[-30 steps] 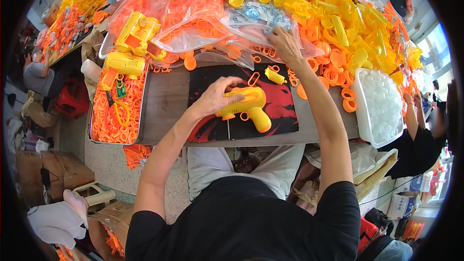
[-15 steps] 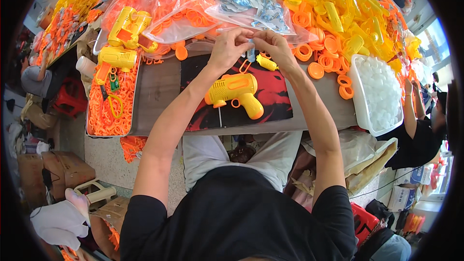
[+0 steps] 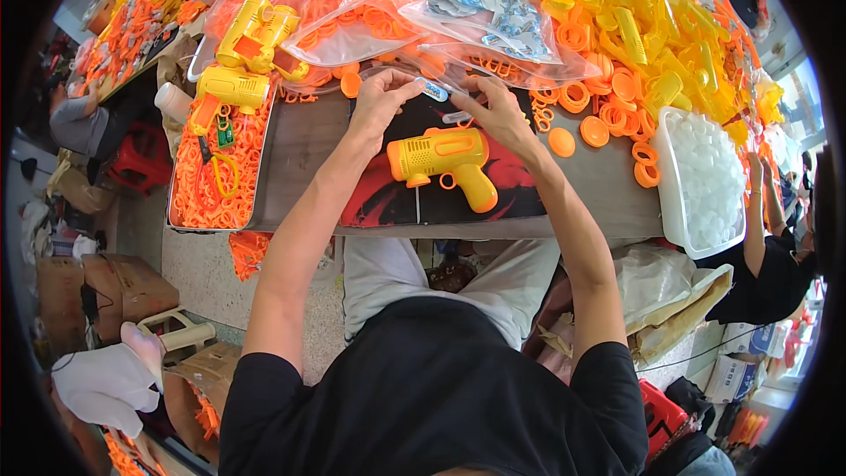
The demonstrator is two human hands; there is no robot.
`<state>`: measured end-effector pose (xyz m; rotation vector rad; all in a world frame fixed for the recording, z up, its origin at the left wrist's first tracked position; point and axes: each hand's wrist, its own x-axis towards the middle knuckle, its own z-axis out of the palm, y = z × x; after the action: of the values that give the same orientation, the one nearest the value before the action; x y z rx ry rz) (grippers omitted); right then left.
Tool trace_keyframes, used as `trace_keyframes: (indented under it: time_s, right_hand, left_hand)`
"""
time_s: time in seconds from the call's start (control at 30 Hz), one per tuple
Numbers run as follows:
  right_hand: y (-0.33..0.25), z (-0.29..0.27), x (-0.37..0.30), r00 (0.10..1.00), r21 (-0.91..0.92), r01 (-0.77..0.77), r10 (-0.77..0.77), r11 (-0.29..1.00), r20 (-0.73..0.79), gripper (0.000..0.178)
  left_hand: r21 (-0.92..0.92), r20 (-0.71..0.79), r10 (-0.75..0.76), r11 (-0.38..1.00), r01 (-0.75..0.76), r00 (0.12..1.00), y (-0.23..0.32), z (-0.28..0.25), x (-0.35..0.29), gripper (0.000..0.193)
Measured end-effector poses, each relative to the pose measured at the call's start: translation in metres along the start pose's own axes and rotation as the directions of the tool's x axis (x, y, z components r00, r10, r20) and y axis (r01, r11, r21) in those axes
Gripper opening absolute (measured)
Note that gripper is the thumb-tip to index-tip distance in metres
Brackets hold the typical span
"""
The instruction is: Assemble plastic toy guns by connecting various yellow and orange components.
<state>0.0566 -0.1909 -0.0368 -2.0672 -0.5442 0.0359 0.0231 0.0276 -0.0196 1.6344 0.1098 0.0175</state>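
My left hand (image 3: 388, 106) is closed, with a small blue-and-white label (image 3: 432, 89) pinched at its fingertips. Beside it, my right hand (image 3: 498, 110) has its fingers drawn together; what they hold, if anything, is too small to make out. A small clear strip (image 3: 456, 117) shows right by the right fingertips. Just below both hands, a yellow toy bubble gun (image 3: 439, 159) with orange parts lies on its side on a black-and-red mat (image 3: 511, 178). The small yellow piece seen earlier is mostly hidden by my right hand.
An orange-filled tray (image 3: 207, 194) stands at left, with yellow toy bodies (image 3: 256, 31) behind it. A bag of blue-silver labels (image 3: 493, 13) lies at the back. Orange rings (image 3: 575, 92) and yellow shells (image 3: 679, 44) pile up right, near a white tub (image 3: 702, 176) of translucent caps.
My hands have moved apart from their shared pinch. The label now stays in my left fingers, and my right hand sits a little lower. The whole view has shifted slightly.
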Motion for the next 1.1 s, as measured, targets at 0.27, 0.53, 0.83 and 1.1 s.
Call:
trace_keyframes:
  time_s: [0.27,0.53,0.83,1.1]
  right_hand:
    - [-0.045,-0.005,-0.021,0.989,0.667,-0.141,0.132,0.732,0.064,0.019]
    - [-0.033,-0.013,-0.058,0.966,0.666,-0.166,0.255,0.727,-0.038,0.015]
    - [0.008,-0.033,-0.093,0.929,0.421,-0.165,0.284,0.892,-0.238,0.026]
    - [-0.001,-0.011,-0.080,0.934,0.217,-0.149,0.210,0.965,-0.288,0.025]
  left_hand:
    - [-0.445,0.259,-0.085,0.874,0.197,0.962,0.021,-0.004,-0.023,0.010]
    - [-0.100,0.271,0.230,0.972,-0.211,0.934,0.006,0.015,-0.048,0.024]
    - [0.550,0.270,0.572,0.568,-0.612,0.774,-0.023,0.016,-0.063,0.028]
    - [0.525,0.264,0.612,0.557,-0.644,0.745,-0.027,0.018,-0.062,0.021]
